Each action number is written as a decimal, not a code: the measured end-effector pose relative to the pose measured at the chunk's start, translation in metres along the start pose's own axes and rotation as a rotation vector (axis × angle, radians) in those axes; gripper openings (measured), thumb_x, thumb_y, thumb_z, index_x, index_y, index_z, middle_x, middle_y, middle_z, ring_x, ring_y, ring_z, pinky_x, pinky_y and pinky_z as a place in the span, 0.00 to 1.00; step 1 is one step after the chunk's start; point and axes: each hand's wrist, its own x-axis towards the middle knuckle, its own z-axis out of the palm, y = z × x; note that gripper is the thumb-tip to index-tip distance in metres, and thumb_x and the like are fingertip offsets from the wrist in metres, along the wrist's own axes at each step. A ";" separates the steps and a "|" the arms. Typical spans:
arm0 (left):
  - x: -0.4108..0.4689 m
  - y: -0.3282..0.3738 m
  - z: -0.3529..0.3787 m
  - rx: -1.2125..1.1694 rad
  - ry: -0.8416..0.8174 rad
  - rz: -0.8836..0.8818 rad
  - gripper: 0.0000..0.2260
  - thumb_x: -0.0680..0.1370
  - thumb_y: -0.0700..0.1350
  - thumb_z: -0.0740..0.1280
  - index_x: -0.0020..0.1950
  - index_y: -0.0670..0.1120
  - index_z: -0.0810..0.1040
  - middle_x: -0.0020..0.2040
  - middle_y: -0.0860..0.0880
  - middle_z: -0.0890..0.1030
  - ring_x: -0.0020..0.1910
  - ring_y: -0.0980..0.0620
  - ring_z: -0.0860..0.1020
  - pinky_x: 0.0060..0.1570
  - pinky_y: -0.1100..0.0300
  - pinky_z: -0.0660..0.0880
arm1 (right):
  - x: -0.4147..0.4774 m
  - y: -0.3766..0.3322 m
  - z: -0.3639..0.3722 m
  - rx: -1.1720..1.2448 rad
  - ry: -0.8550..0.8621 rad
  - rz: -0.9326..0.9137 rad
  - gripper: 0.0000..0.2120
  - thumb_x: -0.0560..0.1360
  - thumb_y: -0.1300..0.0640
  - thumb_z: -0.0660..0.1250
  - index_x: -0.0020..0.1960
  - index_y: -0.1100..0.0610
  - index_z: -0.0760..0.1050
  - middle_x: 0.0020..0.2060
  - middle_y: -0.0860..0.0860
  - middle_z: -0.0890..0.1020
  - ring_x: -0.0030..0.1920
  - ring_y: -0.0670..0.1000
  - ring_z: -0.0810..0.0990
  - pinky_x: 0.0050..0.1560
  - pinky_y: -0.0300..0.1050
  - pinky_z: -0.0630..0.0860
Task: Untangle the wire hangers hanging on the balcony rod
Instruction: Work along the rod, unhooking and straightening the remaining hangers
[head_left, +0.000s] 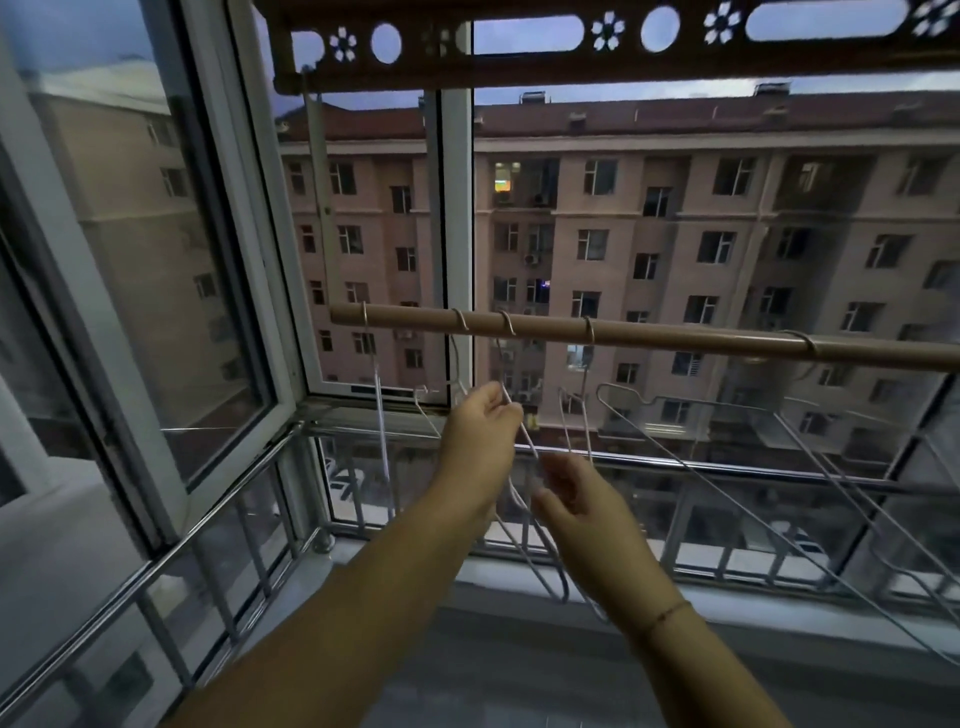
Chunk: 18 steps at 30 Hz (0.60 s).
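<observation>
I see both hands raised under the balcony rod, which crosses the view in front of the window. Five hook tops sit on this rod, and the wire hangers hang below it, some tilted and crossing each other. The left hand is closed, pinching the thin wire of one hanger just under its hook. The right hand is lower and just beside it, with the fingers half curled near the same wire; I cannot tell if it grips. Behind the hangers there is a metal railing, then an apartment building in evening light. Above hangs a brown perforated rack.
</observation>
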 end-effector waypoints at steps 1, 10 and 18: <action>0.002 0.001 0.003 -0.017 -0.010 -0.040 0.10 0.81 0.39 0.57 0.56 0.52 0.73 0.50 0.56 0.76 0.46 0.62 0.72 0.46 0.68 0.69 | 0.002 0.002 0.001 0.006 -0.009 0.021 0.15 0.77 0.59 0.59 0.64 0.54 0.69 0.53 0.48 0.76 0.52 0.45 0.76 0.58 0.44 0.74; 0.012 -0.007 0.007 -0.163 0.051 -0.311 0.09 0.80 0.38 0.57 0.56 0.40 0.74 0.45 0.48 0.72 0.48 0.51 0.69 0.53 0.55 0.62 | 0.004 0.010 0.007 0.422 -0.033 0.204 0.09 0.77 0.65 0.57 0.51 0.62 0.76 0.33 0.54 0.77 0.33 0.48 0.73 0.36 0.38 0.73; 0.021 -0.011 0.010 -0.226 0.087 -0.251 0.07 0.79 0.41 0.61 0.45 0.42 0.78 0.38 0.47 0.78 0.34 0.52 0.75 0.32 0.62 0.73 | 0.019 0.003 0.014 0.540 0.009 0.152 0.11 0.77 0.64 0.58 0.48 0.60 0.79 0.33 0.52 0.77 0.34 0.47 0.73 0.36 0.37 0.73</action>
